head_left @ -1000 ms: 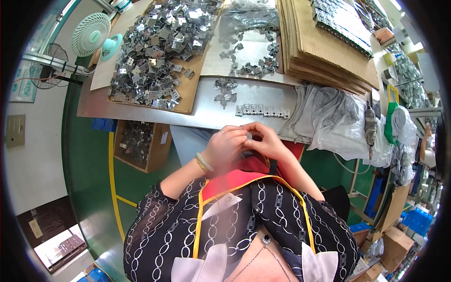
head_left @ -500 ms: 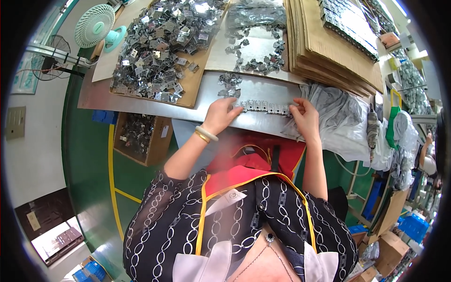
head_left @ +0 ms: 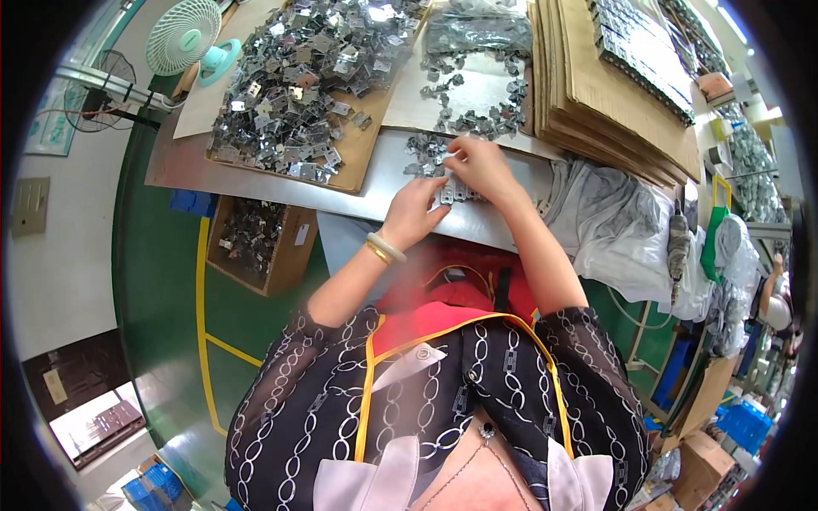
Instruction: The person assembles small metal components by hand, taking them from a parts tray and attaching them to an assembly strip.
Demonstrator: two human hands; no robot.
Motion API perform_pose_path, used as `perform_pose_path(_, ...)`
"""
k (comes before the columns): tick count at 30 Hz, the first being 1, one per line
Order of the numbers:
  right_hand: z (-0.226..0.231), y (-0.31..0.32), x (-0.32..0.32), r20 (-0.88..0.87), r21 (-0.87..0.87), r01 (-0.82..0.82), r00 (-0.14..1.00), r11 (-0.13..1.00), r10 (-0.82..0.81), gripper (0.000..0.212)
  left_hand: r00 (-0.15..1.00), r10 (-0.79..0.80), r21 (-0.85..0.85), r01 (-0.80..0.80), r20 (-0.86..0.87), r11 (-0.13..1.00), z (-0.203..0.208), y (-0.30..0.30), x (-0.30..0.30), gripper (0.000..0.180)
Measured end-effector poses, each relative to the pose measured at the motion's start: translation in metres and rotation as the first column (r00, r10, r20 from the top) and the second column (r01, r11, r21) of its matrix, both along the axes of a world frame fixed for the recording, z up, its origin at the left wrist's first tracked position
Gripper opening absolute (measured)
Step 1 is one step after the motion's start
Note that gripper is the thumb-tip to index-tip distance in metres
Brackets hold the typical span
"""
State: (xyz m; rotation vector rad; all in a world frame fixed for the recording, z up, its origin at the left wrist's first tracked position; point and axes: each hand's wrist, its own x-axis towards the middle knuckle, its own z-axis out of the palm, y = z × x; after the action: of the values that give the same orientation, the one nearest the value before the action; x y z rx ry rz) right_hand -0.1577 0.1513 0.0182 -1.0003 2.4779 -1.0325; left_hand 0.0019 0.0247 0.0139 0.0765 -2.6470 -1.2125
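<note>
A short row of small silver metal brackets [head_left: 460,192] lies side by side on the steel tabletop, partly covered by my right hand. At the row's left end is my left hand [head_left: 412,211], its thumb and forefinger closed about the end bracket. My right hand [head_left: 486,170] reaches across above the row, fingertips pinched together at the edge of a small heap of loose metal pieces [head_left: 422,152]. Whatever is between those fingertips is too small to make out.
A big pile of metal pieces [head_left: 294,94] covers a cardboard sheet at the left. Stacked cardboard [head_left: 588,111] bears rows of parts at the back right. Grey cloth and plastic [head_left: 609,204] lie at the right, beside a hanging power screwdriver [head_left: 677,243]. A fan [head_left: 183,38] stands far left.
My right hand has left the row's right end and moved left and away from me to the small heap. My left hand stays at the row's left end.
</note>
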Motion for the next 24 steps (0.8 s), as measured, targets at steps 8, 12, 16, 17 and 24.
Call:
perform_pose_path(8,-0.022,-0.016,-0.024,0.054,-0.086,0.035,0.998,0.996,-0.03,0.023,0.99,0.138,0.086,-0.137,-0.006,0.987,-0.002,-0.032,0.008,0.034)
perform_pose_path(12,0.003,0.012,-0.01,0.769,-0.369,0.402,0.638,0.838,0.033,0.02,0.978,0.197,0.369,-0.208,0.068,0.906,0.015,-0.023,-0.004,0.026)
perform_pose_path(16,0.014,0.02,0.037,0.826,-0.552,0.613,0.494,0.566,0.271,0.015,0.979,0.204,0.76,-0.145,0.017,0.634,0.034,0.008,-0.021,0.024)
perform_pose_path(17,0.014,0.025,0.045,0.821,-0.566,0.626,0.486,0.536,0.299,0.015,0.98,0.197,0.807,-0.102,-0.017,0.582,0.035,0.015,-0.025,0.025)
perform_pose_path(24,0.01,0.043,0.07,0.692,-0.605,0.548,0.721,0.577,0.04,0.021,0.975,0.213,0.822,-0.077,-0.056,0.565,0.033,0.032,-0.023,0.012)
